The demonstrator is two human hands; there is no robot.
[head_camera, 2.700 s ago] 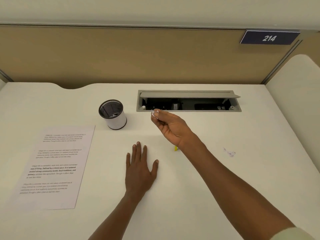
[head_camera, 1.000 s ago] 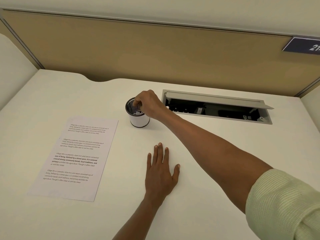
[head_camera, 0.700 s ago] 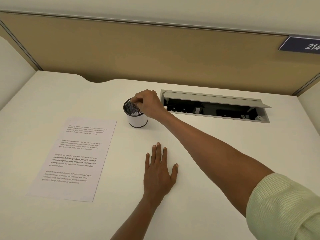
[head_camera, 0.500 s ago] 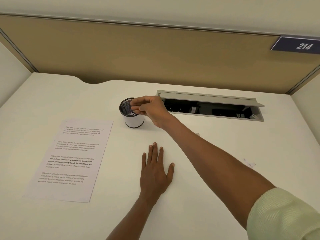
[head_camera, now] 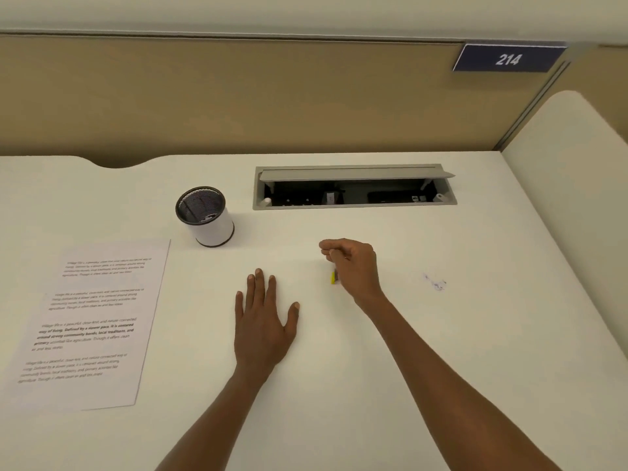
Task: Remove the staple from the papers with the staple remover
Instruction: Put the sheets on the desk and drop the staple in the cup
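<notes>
Near mid-desk, left hand (head_camera: 263, 321) flat on the white desk (head_camera: 441, 351), palm down, fingers spread, holding nothing. Right hand (head_camera: 353, 263) just beyond and to the right, raised a little, fingers curled loosely inward with thumb against fingertips; cannot tell whether anything small is pinched there. Directly beneath that hand, mostly hidden by it, a small yellow-and-dark object (head_camera: 334, 277) on the desk, probably the staple remover, too covered to be sure. Papers (head_camera: 98, 321) well apart to the left, lying flat, printed side up, near the left edge of view. Mesh cup (head_camera: 205, 215) upright beyond the papers' far right corner, something small lying inside. Open cable tray (head_camera: 353, 188) set into the desk farther back. Small ink-like smudge (head_camera: 435, 283) right of the right hand. Broad bare surface right and near; partition panel (head_camera: 272, 103) closing the far edge, number plate (head_camera: 508, 58) on it.
</notes>
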